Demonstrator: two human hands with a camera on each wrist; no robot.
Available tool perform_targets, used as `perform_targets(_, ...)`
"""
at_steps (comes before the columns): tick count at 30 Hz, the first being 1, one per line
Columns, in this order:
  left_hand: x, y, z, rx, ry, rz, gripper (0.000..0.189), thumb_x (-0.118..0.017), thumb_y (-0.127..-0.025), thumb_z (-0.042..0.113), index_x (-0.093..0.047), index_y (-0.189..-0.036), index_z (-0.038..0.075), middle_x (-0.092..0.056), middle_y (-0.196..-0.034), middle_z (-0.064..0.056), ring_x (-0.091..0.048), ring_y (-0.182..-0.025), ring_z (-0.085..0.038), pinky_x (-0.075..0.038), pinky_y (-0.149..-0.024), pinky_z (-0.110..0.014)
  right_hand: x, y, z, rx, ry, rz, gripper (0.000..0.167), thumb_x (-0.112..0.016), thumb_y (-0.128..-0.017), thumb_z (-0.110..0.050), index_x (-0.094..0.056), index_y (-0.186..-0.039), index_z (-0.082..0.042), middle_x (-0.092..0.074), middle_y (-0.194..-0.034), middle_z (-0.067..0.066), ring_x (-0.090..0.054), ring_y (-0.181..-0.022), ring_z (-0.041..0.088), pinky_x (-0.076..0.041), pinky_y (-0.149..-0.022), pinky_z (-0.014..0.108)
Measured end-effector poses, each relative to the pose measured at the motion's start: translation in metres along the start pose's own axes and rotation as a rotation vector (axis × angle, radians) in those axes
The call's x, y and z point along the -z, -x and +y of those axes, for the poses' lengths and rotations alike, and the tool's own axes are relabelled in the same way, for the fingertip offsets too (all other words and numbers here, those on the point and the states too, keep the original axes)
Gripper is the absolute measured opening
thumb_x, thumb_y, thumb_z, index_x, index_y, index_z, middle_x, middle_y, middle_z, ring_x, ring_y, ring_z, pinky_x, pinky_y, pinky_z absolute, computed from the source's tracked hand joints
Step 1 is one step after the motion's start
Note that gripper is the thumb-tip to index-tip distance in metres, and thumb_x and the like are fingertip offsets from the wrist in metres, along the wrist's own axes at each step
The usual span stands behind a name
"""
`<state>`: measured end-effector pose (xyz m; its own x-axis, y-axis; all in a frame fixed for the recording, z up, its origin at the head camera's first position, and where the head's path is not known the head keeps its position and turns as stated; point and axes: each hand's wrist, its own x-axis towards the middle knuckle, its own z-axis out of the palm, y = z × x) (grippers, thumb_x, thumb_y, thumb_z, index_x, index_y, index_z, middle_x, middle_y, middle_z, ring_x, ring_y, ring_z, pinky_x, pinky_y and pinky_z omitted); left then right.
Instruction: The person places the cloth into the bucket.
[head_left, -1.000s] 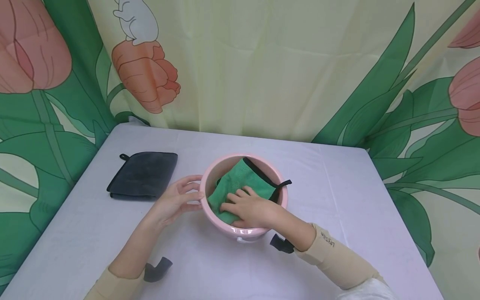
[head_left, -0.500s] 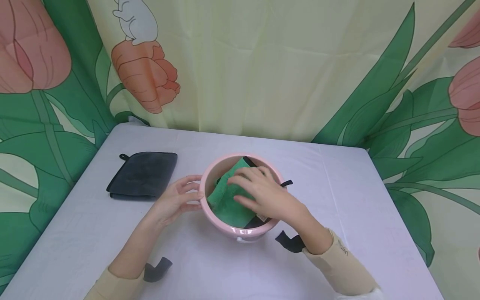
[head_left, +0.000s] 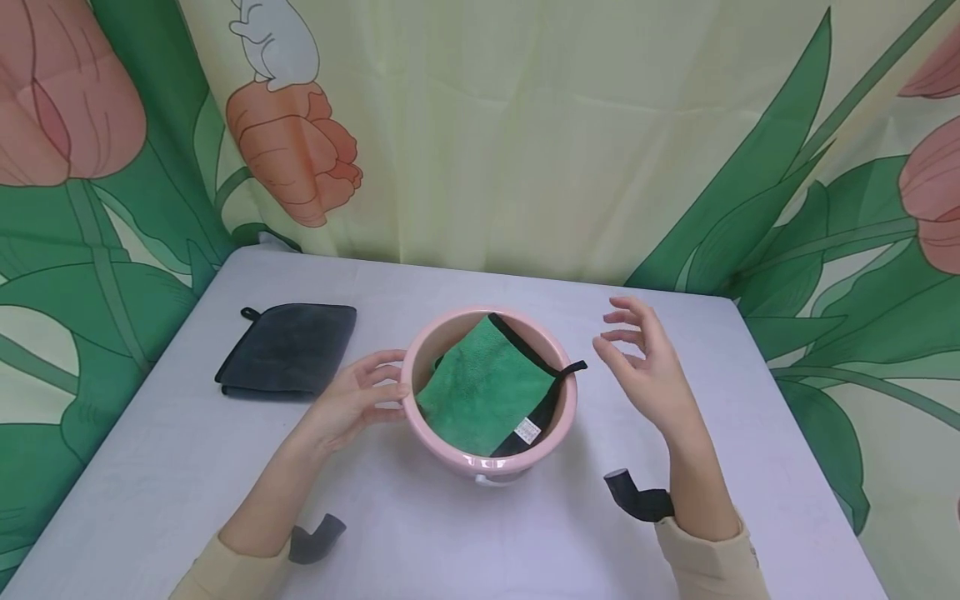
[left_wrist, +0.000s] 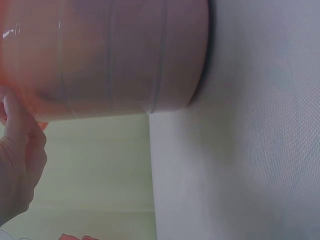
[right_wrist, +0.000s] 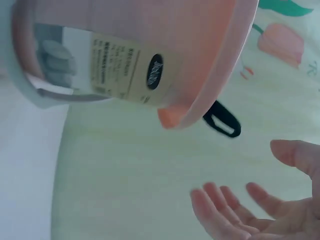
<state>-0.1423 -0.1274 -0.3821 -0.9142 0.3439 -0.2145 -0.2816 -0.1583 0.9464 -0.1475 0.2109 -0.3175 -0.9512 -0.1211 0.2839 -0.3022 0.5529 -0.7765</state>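
Observation:
A pink bucket (head_left: 564,421) stands upright on the table. Inside it lies a folded green cloth (head_left: 487,387) with black edging and a white tag; its black hanging loop (right_wrist: 223,120) sticks out over the right side of the rim. My left hand (head_left: 352,404) rests its fingertips against the bucket's left side near the rim, with the fingers spread. To the right of the bucket, my right hand (head_left: 648,367) is raised, fingers loosely bent and apart, holding nothing. The right wrist view shows a gap between that hand and the bucket.
A folded dark grey cloth (head_left: 288,350) lies left of the bucket. The bucket has a pale handle (right_wrist: 37,95) hanging down and a printed label (right_wrist: 122,70). A white cover (head_left: 637,533) lies over the table, and a patterned curtain (head_left: 487,150) hangs behind its far edge.
My right hand has lifted off the green cloth in the bucket and moved right, beyond the rim, uncovering the cloth and its tag. The left hand stays against the bucket.

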Motion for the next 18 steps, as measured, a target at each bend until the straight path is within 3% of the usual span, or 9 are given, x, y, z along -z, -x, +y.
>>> perform_targets(5,0.000,0.000,0.000,0.005,0.000,0.005,0.058,-0.061,-0.081,0.001,-0.035,-0.133,-0.001,-0.057,-0.103,-0.010,-0.061,-0.081,-0.015,-0.054,-0.076,-0.037,0.005,0.008,0.015,-0.194,-0.154,-0.120,0.057,-0.056,-0.091,-0.022,-0.029,-0.139,-0.008,-0.045,-0.121,0.018,-0.059,-0.099,0.018,-0.054,-0.074,0.025)
perform_targets(9,0.000,-0.001,0.000,0.006,-0.005,0.006,0.058,-0.062,-0.081,0.001,-0.036,-0.133,-0.001,-0.056,-0.103,-0.011,-0.060,-0.081,-0.016,-0.054,-0.076,-0.038,0.004,0.012,0.026,-0.288,-0.306,-0.219,0.055,-0.055,-0.091,-0.019,-0.031,-0.138,-0.003,-0.046,-0.115,0.019,-0.063,-0.090,0.010,-0.055,-0.073,0.034)
perform_targets(14,0.001,0.000,-0.001,0.006,0.002,0.007,0.058,-0.061,-0.081,0.001,-0.036,-0.133,-0.001,-0.056,-0.103,-0.010,-0.059,-0.081,-0.016,-0.054,-0.077,-0.038,-0.001,0.017,0.034,-0.366,-0.456,-0.333,0.053,-0.055,-0.091,-0.013,-0.032,-0.136,0.003,-0.056,-0.107,0.009,-0.065,-0.089,0.016,-0.054,-0.074,0.038)
perform_targets(18,0.000,0.000,0.000,0.009,0.003,0.008,0.058,-0.061,-0.081,0.000,-0.035,-0.133,-0.001,-0.056,-0.102,-0.010,-0.060,-0.081,-0.015,-0.054,-0.077,-0.039,-0.007,0.019,0.035,-0.406,-0.515,-0.371,0.057,-0.057,-0.089,-0.011,-0.029,-0.136,0.007,-0.062,-0.101,0.002,-0.065,-0.087,0.018,-0.055,-0.073,0.039)
